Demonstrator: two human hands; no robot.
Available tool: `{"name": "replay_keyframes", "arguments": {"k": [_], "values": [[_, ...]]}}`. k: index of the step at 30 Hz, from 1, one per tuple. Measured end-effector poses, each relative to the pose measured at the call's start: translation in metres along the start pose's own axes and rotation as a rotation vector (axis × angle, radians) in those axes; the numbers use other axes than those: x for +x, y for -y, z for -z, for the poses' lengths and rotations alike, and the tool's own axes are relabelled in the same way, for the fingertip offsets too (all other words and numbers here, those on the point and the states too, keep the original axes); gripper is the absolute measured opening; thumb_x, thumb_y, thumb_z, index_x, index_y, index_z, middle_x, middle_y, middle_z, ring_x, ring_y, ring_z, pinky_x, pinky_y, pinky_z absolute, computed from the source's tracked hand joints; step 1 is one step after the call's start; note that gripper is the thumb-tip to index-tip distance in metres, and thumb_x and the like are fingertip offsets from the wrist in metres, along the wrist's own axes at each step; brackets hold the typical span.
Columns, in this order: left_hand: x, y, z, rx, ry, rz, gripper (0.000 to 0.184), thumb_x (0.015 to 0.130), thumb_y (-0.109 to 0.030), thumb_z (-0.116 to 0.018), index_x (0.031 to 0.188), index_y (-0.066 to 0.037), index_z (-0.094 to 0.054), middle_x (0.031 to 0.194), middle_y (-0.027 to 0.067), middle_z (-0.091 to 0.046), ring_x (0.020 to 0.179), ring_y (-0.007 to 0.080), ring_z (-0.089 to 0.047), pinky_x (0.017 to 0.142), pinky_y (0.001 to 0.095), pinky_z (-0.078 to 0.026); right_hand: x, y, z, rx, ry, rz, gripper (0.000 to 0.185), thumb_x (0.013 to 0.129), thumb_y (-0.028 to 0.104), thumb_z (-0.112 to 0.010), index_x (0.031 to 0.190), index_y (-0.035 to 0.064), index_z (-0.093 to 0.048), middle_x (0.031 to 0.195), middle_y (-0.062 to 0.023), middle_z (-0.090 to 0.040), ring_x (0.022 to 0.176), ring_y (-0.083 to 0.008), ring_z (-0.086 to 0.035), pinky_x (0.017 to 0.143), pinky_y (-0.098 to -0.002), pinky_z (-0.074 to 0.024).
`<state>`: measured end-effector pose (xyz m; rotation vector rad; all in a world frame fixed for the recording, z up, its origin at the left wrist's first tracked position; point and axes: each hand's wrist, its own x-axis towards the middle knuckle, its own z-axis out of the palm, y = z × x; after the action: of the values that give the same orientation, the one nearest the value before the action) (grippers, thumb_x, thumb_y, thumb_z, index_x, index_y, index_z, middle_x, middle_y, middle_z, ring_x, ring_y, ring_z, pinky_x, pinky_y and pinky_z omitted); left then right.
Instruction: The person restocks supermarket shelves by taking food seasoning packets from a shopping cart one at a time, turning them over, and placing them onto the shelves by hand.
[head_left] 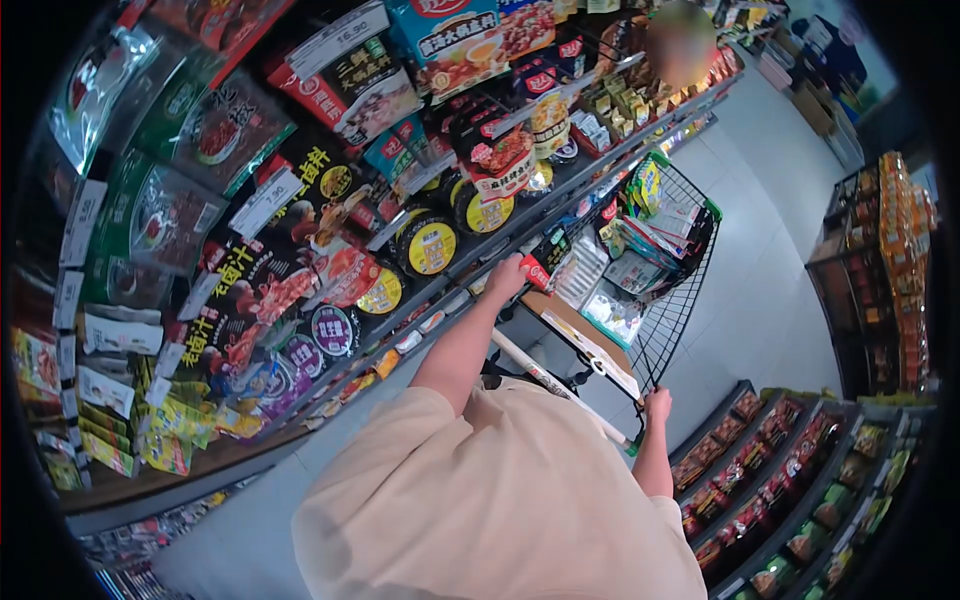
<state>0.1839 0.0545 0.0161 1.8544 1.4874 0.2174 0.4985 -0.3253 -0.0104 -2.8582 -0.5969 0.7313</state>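
My left hand [505, 276] is closed on a red-and-black food packet [537, 272], held at the near left side of the shopping cart [690, 275]. My right hand [657, 403] is closed around the cart's near right edge, beside the black wire. Inside the cart lie several packets, among them a yellow-and-green packet [646, 188] and a clear-and-white package [612, 318]. A pale handlebar [545, 378] crosses in front of my body.
Along the left runs a shelf with hanging packets, price tags [268, 202] and round tubs [432, 248]. Low tiered racks [760, 470] stand at the lower right. Farther right is a display of orange packs [903, 270]. Tiled floor [770, 240] lies between.
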Motion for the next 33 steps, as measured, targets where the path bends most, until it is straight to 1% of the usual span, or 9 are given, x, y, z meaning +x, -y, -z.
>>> {"name": "replay_keyframes", "arguments": {"k": [2, 11, 15, 20, 27, 29, 31, 32, 33], "values": [[0.002, -0.003, -0.002, -0.011, -0.006, -0.034, 0.027, 0.095, -0.029, -0.059, 0.112, -0.008, -0.061, 0.107, 0.0243, -0.068, 0.104, 0.0449, -0.063, 0.087, 0.0546, -0.05, 0.005, 0.004, 0.007, -0.002, 0.029, -0.013, 0.028, 0.096, 0.021, -0.055, 0.11, 0.0023, -0.071, 0.104, -0.0263, -0.069, 0.103, -0.0442, -0.065, 0.087, -0.0508, -0.0521], [0.006, -0.013, 0.001, 0.056, -0.038, -0.06, 0.024, 0.095, -0.028, -0.059, 0.107, -0.007, -0.061, 0.104, 0.0256, -0.068, 0.102, 0.0441, -0.064, 0.086, 0.0548, -0.051, -0.012, 0.033, 0.024, -0.107, -0.103, 0.008, 0.029, 0.093, 0.022, -0.054, 0.109, 0.0031, -0.07, 0.102, -0.0246, -0.071, 0.098, -0.0437, -0.067, 0.085, -0.0517, -0.0532], [0.005, -0.016, 0.0, -0.068, -0.076, -0.118, 0.023, 0.096, -0.027, -0.057, 0.105, -0.006, -0.06, 0.102, 0.0256, -0.068, 0.099, 0.045, -0.063, 0.085, 0.0545, -0.051, -0.022, 0.034, 0.018, 0.11, -0.219, -0.028, 0.032, 0.093, 0.02, -0.055, 0.116, 0.0041, -0.069, 0.107, -0.0232, -0.071, 0.102, -0.0409, -0.068, 0.088, -0.0479, -0.0529], [0.012, -0.033, 0.009, -0.205, -0.146, -0.395, 0.022, 0.097, -0.025, -0.056, 0.099, -0.004, -0.055, 0.095, 0.0259, -0.066, 0.092, 0.0484, -0.061, 0.077, 0.0567, -0.049, -0.032, 0.036, 0.016, 0.264, -0.304, 0.02, 0.035, 0.093, 0.02, -0.056, 0.121, 0.0028, -0.068, 0.109, -0.0214, -0.072, 0.104, -0.0375, -0.069, 0.091, -0.0434, -0.0528], [-0.027, -0.101, 0.098, -0.282, -0.152, -0.584, 0.023, 0.098, -0.025, -0.057, 0.094, -0.003, -0.054, 0.088, 0.0232, -0.064, 0.087, 0.0469, -0.06, 0.07, 0.0528, -0.047, -0.055, 0.082, 0.041, 0.474, -0.429, 0.181, 0.035, 0.096, 0.014, -0.056, 0.125, -0.002, -0.063, 0.117, -0.023, -0.069, 0.112, -0.0353, -0.066, 0.096, -0.0406, -0.0501], [-0.052, -0.118, 0.141, -0.347, -0.088, -0.531, 0.022, 0.097, -0.024, -0.061, 0.095, -0.003, -0.057, 0.082, 0.0207, -0.062, 0.077, 0.0402, -0.062, 0.065, 0.044, -0.046, -0.066, 0.113, 0.059, 0.571, -0.398, 0.253, 0.036, 0.097, 0.014, -0.056, 0.128, -0.0031, -0.061, 0.12, -0.0229, -0.068, 0.115, -0.0345, -0.065, 0.098, -0.0401, -0.0491], [-0.07, -0.122, 0.18, -0.475, 0.059, -0.468, 0.022, 0.099, -0.021, -0.061, 0.104, 0.0, -0.061, 0.085, 0.008, -0.067, 0.079, 0.0156, -0.067, 0.066, 0.0341, -0.051, -0.071, 0.143, 0.067, 0.721, -0.306, 0.356, 0.037, 0.1, 0.016, -0.056, 0.13, -0.0032, -0.059, 0.123, -0.0203, -0.068, 0.116, -0.0297, -0.065, 0.099, -0.0371, -0.0488], [-0.079, -0.124, 0.195, -0.47, 0.064, -0.469, 0.022, 0.099, -0.021, -0.061, 0.104, 0.0, -0.061, 0.085, 0.008, -0.067, 0.079, 0.0156, -0.067, 0.066, 0.0341, -0.051, -0.073, 0.157, 0.067, 0.834, -0.244, 0.429, 0.037, 0.101, 0.017, -0.056, 0.131, -0.0032, -0.059, 0.125, -0.0187, -0.067, 0.117, -0.0273, -0.065, 0.099, -0.0355, -0.0487], [-0.088, -0.125, 0.207, -0.723, 0.118, -0.466, 0.022, 0.1, -0.02, -0.059, 0.106, 0.001, -0.061, 0.09, 0.0064, -0.068, 0.083, 0.0135, -0.067, 0.071, 0.032, -0.054, -0.074, 0.173, 0.068, 0.927, -0.154, 0.484, 0.037, 0.102, 0.018, -0.056, 0.133, -0.0028, -0.058, 0.126, -0.0173, -0.067, 0.118, -0.0254, -0.064, 0.099, -0.0338, -0.0488]]}}
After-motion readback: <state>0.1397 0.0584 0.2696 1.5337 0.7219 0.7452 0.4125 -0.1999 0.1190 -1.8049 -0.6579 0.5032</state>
